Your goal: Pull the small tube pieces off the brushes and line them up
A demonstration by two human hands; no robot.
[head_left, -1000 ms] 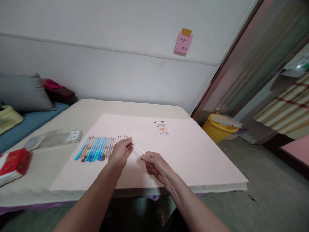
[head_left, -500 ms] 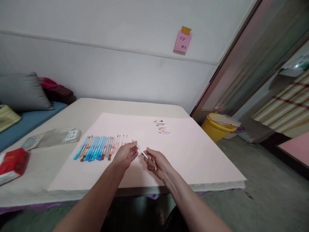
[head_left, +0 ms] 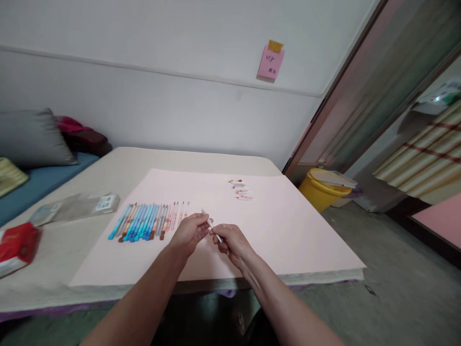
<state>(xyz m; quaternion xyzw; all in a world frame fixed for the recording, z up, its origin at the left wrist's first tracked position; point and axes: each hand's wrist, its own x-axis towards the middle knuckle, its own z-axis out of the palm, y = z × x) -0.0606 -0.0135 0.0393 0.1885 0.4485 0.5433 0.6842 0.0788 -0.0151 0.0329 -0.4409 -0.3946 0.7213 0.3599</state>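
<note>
A slim white pen (head_left: 210, 223) slants between my two hands above the pink sheet. My left hand (head_left: 189, 232) pinches its upper part between thumb and fingers. My right hand (head_left: 233, 241) has its thumb and fingers closed around the lower end, where the fingers hide part of it. Just left of my left hand lies a row of pens (head_left: 144, 221) in blue, brown, grey and pale pink, side by side with tips pointing away. A smaller group of pens (head_left: 244, 197) lies farther back, to the right of centre.
Pink sheet (head_left: 288, 230) covers much of the pale table (head_left: 201, 156). To the left are a clear plastic bag (head_left: 81, 206) and a red packet (head_left: 18, 245). A yellow bin (head_left: 317, 192) stands beyond the table's right edge. A pink note (head_left: 270, 63) hangs on the wall.
My hands have come closer together along the pen, my right hand moving left and its fingers closing more tightly. The pen now tilts more steeply. The rows of pens are unchanged.
</note>
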